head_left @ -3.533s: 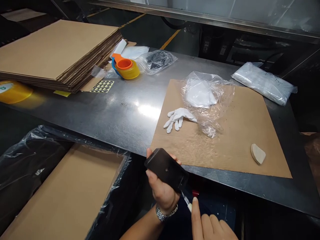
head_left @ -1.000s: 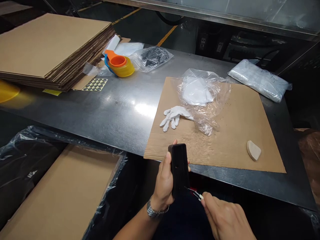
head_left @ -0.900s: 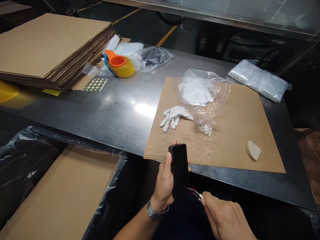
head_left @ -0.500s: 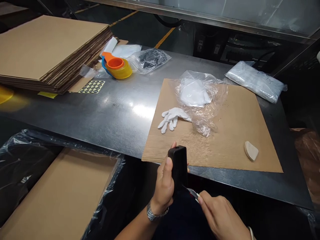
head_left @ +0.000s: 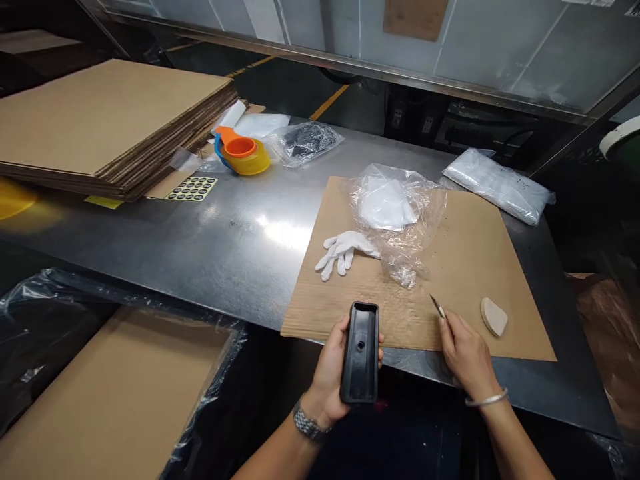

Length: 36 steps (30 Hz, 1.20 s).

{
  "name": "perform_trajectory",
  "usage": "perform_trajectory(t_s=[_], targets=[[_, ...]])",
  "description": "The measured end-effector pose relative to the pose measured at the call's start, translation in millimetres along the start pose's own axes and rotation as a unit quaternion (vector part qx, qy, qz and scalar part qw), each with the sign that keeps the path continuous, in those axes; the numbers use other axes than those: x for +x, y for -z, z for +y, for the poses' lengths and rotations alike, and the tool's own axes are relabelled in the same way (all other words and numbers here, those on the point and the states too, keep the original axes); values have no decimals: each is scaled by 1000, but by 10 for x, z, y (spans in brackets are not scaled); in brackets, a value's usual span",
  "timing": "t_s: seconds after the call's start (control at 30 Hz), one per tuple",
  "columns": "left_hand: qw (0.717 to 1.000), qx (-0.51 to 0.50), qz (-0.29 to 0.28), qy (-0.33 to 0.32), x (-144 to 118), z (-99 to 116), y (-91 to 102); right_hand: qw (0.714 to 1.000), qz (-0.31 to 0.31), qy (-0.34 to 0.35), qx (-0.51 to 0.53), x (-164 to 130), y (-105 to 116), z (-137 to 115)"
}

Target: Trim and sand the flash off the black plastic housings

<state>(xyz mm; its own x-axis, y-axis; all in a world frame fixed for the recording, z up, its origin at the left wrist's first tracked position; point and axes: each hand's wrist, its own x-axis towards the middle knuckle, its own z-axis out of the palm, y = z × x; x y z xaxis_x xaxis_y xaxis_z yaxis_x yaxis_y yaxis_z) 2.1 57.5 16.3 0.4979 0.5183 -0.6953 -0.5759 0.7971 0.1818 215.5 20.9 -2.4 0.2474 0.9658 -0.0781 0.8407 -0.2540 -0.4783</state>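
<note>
My left hand [head_left: 330, 373] is closed around a black rectangular plastic part [head_left: 361, 370], gripping it by its sides. Its hollow face is turned up toward me, with a small round hole inside. In my right hand [head_left: 466, 353] is a slim craft knife [head_left: 438, 307], its pointed blade aimed up and left. The knife is apart from the black part, above the cardboard sheet [head_left: 470, 267]. A white glove [head_left: 345, 251] lies on the sheet beyond my left hand. Right of my right hand rests a beige block with a rounded edge [head_left: 494, 316].
A clear plastic bag with white contents [head_left: 387, 203] lies on the cardboard. On the metal table [head_left: 240, 247] are an orange tape dispenser [head_left: 240, 148], a sticker sheet [head_left: 193, 189], a bag of black items [head_left: 307, 140], a wrapped bundle [head_left: 500, 185] and stacked cardboard [head_left: 115, 113].
My right hand has moved the knife up and right, away from the black part. My left hand has turned that part so its hollow side shows. The view has shifted slightly.
</note>
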Motion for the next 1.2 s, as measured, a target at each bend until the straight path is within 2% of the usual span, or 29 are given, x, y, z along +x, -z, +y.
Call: perform_trajectory(t_s=[0.1,0.2,0.3,0.37,0.43,0.47,0.6,0.67,0.7,0.77,0.87,0.93,1.1,1.2], targets=[[999,2,-16,32,14,-46,17,997,55,13,-61,243,-4,130],[998,0,-21,54,16,-77,50,991,85,53,-85,179,42,31],[998,-5,-10,64,11,-81,65,982,51,181,25,-129,114,-252],[998,-11,3,64,4,-81,51,949,-7,292,117,-363,125,-463],[998,-18,16,58,-6,-90,20,925,-8,357,126,-552,80,-631],[998,-22,21,52,-12,-99,3,919,23,378,108,-623,39,-689],[998,-35,15,50,-32,-135,-46,880,210,426,3,-806,-142,-776],[997,-40,6,64,-38,-132,-47,870,263,417,-18,-859,-176,-773],[997,-41,3,67,-39,-125,-42,872,267,409,-4,-872,-168,-766],[997,-40,-2,71,-41,-108,-27,889,225,395,56,-859,-104,-744],[995,-30,-10,92,-51,-116,-20,923,86,348,143,-747,70,-711],[992,-27,-14,120,-70,-156,-39,936,13,315,158,-651,176,-719],[988,-48,-16,143,-147,-277,-113,920,-94,359,127,-536,211,-865],[986,-55,-18,154,-185,-311,-128,913,-112,370,130,-527,130,-933]])
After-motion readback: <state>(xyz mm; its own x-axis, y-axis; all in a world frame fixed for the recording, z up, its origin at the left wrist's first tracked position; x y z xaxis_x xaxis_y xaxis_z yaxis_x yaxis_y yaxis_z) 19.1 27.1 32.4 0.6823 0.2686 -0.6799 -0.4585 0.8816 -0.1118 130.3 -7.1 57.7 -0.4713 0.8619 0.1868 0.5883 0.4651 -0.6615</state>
